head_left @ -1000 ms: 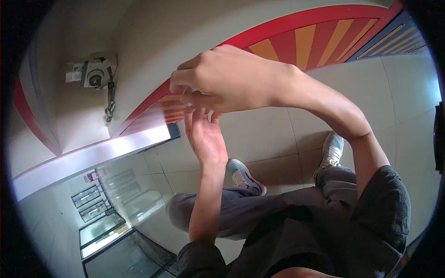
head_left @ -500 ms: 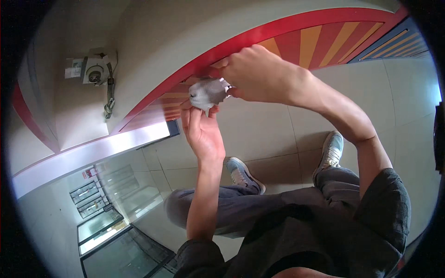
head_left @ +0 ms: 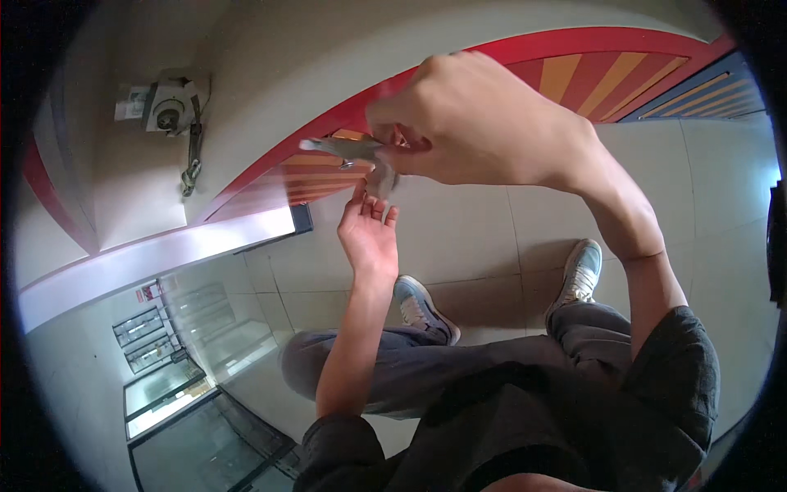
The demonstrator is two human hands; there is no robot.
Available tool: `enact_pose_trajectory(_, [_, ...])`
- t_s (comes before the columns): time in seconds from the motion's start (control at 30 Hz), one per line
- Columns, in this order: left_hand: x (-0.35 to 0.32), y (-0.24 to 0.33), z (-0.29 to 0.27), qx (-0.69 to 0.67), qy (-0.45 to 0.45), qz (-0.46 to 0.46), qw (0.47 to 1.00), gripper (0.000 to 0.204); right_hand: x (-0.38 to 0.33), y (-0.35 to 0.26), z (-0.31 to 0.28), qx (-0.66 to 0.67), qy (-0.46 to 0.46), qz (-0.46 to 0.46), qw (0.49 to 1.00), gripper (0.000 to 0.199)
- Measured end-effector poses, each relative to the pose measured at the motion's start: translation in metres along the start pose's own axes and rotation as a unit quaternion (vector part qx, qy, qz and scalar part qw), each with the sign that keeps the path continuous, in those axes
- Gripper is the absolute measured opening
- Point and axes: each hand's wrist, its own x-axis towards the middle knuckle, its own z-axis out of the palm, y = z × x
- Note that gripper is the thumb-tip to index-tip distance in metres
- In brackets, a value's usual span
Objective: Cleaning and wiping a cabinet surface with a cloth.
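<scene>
1. The floor [head_left: 484,238] is laid with pale square tiles. At its far edge it meets a low wall panel [head_left: 590,74] painted with a red arc and orange and red stripes.
2. To the left a plain cream wall [head_left: 270,57] carries a small white box with a round socket [head_left: 168,105]; a dark cord hangs from it. Below that, a white ledge [head_left: 156,254] borders glass panes [head_left: 188,344].
3. The person sits with both legs stretched over the tiles, in grey trousers [head_left: 459,369] and pale blue shoes [head_left: 422,307].
4. The right hand [head_left: 484,123] is raised, its fingers curled and closed on a thin grey metal piece [head_left: 344,148], pinching it at its right end.
5. The left hand [head_left: 369,234] is open, fingers straight and pointing up at the piece; whether the fingertips touch it cannot be told.
6. The metal piece is held in the air above the floor's far edge, in front of the striped panel. Its long axis runs roughly level, left to right, its free end pointing left toward the cream wall. A smaller part [head_left: 381,176] hangs below it, too blurred to make out.
</scene>
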Motion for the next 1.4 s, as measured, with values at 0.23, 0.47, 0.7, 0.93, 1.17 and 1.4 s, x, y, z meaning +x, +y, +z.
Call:
enact_pose_trajectory(0.23, [-0.027,0.012,0.029,0.154,-0.105,0.111,0.976,0.028,0.014,-0.006,-0.009,0.117,0.158,-0.141,0.970,0.012])
enact_pose_trajectory(0.47, [-0.062,-0.007,0.047,0.339,-0.348,0.153,0.860,0.030,0.016,-0.033,-0.019,0.432,0.133,0.006,0.892,0.013])
enact_pose_trajectory(0.7, [-0.087,0.034,0.073,0.353,-0.404,0.118,0.835,0.035,0.017,-0.025,-0.009,0.515,0.316,0.008,0.797,0.016])
enact_pose_trajectory(0.93, [-0.066,0.014,0.049,0.195,-0.330,-0.001,0.924,0.039,0.027,-0.024,-0.006,0.341,0.202,0.024,0.918,0.010])
enact_pose_trajectory(1.17, [-0.069,0.049,0.002,0.405,-0.181,-0.088,0.892,0.040,0.012,-0.028,0.054,0.482,-0.059,0.035,0.873,0.007])
enact_pose_trajectory(1.4, [-0.027,0.117,-0.033,0.415,-0.241,0.132,0.867,0.024,0.001,-0.037,0.079,0.499,-0.120,0.113,0.851,0.016])
